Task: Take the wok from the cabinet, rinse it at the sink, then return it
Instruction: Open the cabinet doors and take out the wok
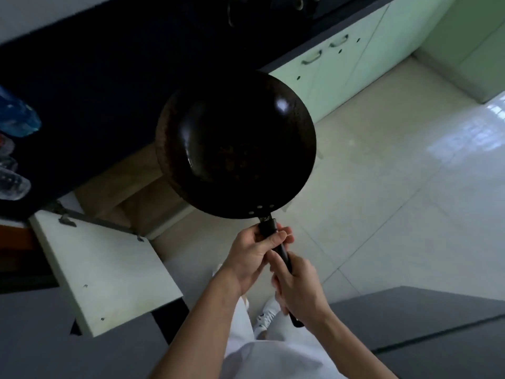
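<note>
Both hands grip the black wok (236, 144) by its long handle, left hand (252, 254) nearer the bowl, right hand (296, 289) behind, above the tiled floor (396, 173) beside an open cabinet door (103, 272).

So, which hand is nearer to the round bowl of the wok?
Left. The left hand grips the handle right below the bowl of the wok. The right hand grips the same handle further back, near its free end.
</note>
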Motion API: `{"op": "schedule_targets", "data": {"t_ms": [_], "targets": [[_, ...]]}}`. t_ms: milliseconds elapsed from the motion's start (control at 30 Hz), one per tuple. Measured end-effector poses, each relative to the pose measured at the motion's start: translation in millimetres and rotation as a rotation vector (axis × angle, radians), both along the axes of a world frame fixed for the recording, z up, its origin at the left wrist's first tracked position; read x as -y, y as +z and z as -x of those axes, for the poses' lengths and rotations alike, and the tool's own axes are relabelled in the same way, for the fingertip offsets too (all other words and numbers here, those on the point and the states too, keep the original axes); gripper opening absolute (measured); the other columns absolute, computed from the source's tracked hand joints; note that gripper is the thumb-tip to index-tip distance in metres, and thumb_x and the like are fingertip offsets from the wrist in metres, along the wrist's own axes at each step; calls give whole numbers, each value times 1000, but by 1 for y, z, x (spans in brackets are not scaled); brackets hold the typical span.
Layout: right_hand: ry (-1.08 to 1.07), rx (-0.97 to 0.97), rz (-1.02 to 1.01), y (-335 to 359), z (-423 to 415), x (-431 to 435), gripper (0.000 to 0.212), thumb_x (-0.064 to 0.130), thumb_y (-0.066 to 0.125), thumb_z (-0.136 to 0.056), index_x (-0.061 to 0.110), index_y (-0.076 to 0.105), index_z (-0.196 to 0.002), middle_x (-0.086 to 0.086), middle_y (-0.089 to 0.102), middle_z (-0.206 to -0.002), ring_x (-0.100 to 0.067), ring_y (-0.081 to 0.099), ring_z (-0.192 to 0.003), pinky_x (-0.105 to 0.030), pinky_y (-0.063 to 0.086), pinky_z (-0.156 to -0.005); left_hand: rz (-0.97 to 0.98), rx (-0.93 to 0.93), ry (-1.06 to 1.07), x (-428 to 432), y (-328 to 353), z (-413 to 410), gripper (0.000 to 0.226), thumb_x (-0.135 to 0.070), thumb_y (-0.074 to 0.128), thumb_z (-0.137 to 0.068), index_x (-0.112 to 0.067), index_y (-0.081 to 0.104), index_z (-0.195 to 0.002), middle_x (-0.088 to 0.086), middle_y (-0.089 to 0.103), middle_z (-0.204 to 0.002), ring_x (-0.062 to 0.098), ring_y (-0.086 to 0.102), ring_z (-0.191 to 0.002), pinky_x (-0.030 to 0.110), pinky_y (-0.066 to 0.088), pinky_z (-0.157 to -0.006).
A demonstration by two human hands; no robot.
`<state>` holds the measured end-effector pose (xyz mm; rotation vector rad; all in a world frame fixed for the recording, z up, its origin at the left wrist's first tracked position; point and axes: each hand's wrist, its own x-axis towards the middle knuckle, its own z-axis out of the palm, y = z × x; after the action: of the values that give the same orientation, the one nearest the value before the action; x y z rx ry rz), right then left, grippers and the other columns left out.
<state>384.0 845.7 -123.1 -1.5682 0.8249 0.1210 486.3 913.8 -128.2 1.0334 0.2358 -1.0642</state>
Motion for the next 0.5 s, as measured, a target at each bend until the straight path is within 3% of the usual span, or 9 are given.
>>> {"op": "schedule_targets", "data": {"t_ms": [133, 300, 400, 500], "targets": [[-107, 46, -16, 20, -25, 11, 39, 35, 53, -101, 9, 52, -72, 0, 51, -49, -16, 42, -33, -28, 38, -38, 40, -48, 12, 25, 18, -24, 30, -2, 69, -79, 3, 64, -108, 15, 73, -106, 22, 72, -97, 23, 56, -78], [-279, 74, 21, 36, -68, 34, 42, 38, 54, -100, 8, 54, -71, -1, 53, -50, -18, 46, -34, -34, 42, -40, 84, -11, -161, 64, 33, -74, 39, -8, 71, -75, 2, 63, -112, 14, 73, -109, 22, 71, -102, 24, 56, -81], [-380, 69, 62, 48, -93, 47, 43, 39, 54, -100, 5, 56, -74, -3, 55, -53, -19, 50, -38, -39, 48, -42, 107, 11, -287, 89, 43, -103, 32, -7, 69, -79, 1, 64, -109, 14, 73, -109, 23, 71, -102, 25, 56, -82], [-523, 99, 62, 60, -116, 59, 37, 32, 53, -101, 6, 57, -75, -6, 55, -55, -18, 50, -39, -34, 46, -39, 128, 39, -407, 116, 51, -130, 23, -3, 65, -84, 1, 63, -107, 14, 73, -106, 22, 72, -97, 27, 56, -83]]}}
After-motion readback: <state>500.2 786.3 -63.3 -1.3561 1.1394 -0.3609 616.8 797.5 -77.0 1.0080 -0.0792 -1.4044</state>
